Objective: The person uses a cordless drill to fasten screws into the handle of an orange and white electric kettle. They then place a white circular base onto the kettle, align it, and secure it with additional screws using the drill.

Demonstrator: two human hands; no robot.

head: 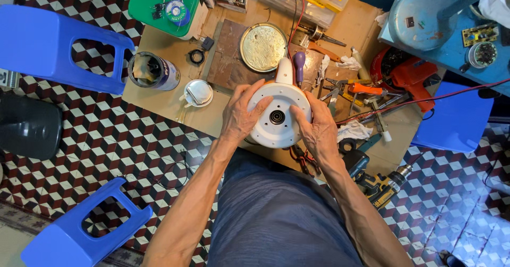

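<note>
Looking down from head camera, I saw both hands grasping white round appliance base [278,115] over near edge of worktop [175,49]. Left hand [240,114] wrapped left rim, fingers over top face. Right hand [317,129] clasped right rim, thumb near dark centre socket [277,117]. Base underside faced up, handle pointing away. Just beyond it lay brass-coloured round lid [263,46] and purple-handled screwdriver [299,65]. White cap [198,93] sat left, near can [153,71]. Yellow drill [381,184] lay on floor at right.
</note>
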